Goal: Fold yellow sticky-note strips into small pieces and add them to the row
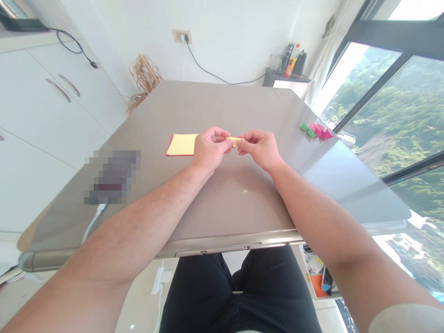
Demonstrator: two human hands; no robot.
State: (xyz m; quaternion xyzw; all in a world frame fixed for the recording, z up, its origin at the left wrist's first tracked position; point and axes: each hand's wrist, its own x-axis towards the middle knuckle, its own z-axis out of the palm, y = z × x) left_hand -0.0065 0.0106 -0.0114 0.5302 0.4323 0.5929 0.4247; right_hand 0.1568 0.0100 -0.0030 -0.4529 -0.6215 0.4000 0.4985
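Between my two hands, over the middle of the table, is a small yellow piece of folded paper (235, 139) with a reddish edge. My left hand (211, 147) pinches its left end with thumb and fingers. At the right end, the thumb and fingertips of my right hand (261, 148) are closed on it too. Just left of my left hand lies a stack of yellow paper sheets (182, 144) with red edges, its right part hidden by that hand. Several folded pink and green paper pieces (319, 131) stand in a cluster near the table's right edge.
A blurred-out dark device (116, 178) with a white cable (94, 223) rests on the table (222, 104) at left. Behind the table is a low cabinet (286, 82) holding bottles. Windows (391, 101) run along the right side, and dried stalks (144, 78) stand behind the far left corner.
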